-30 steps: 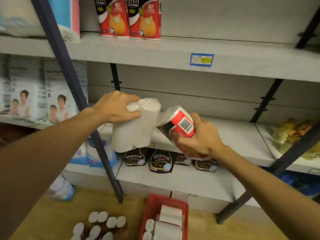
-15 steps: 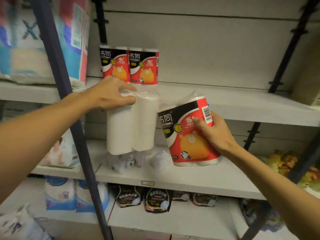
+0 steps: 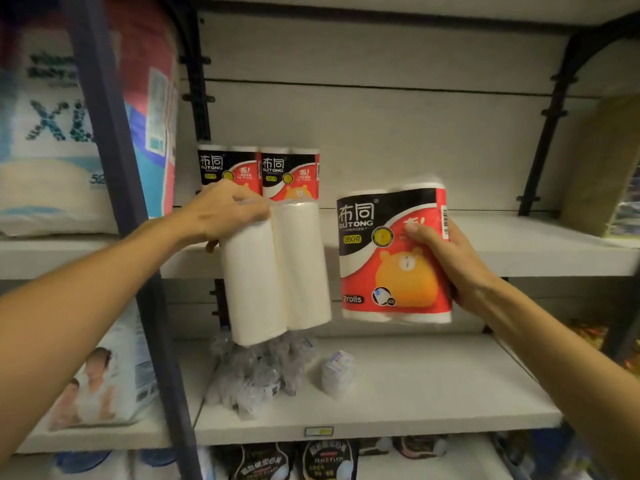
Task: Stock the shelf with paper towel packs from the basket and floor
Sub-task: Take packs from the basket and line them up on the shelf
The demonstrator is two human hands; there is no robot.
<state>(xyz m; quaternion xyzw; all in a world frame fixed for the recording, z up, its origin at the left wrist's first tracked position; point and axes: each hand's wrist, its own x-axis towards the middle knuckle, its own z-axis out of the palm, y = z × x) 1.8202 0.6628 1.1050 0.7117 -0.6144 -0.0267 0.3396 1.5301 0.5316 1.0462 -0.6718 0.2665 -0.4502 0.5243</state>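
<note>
Before the shelf (image 3: 485, 237), left hand (image 3: 225, 213) grips a white pack (image 3: 277, 271); right hand (image 3: 446, 258) clasps a red pack (image 3: 391, 258).

I see my left hand (image 3: 228, 213) gripping the top of a paper towel pack (image 3: 277, 275) whose plain white side faces me, hanging upright in front of the upper shelf (image 3: 519, 247). My right hand (image 3: 446, 258) holds a second pack (image 3: 394, 251) by its right edge, thumb on the printed front, which reads BUTONG and 2rolls. Both packs are in the air, just beside each other. On the upper shelf behind my left hand stand 2 shelved packs (image 3: 259, 171), side by side. A pile of clear-wrapped items (image 3: 256, 372) lies on the lower shelf (image 3: 433, 386).
</note>
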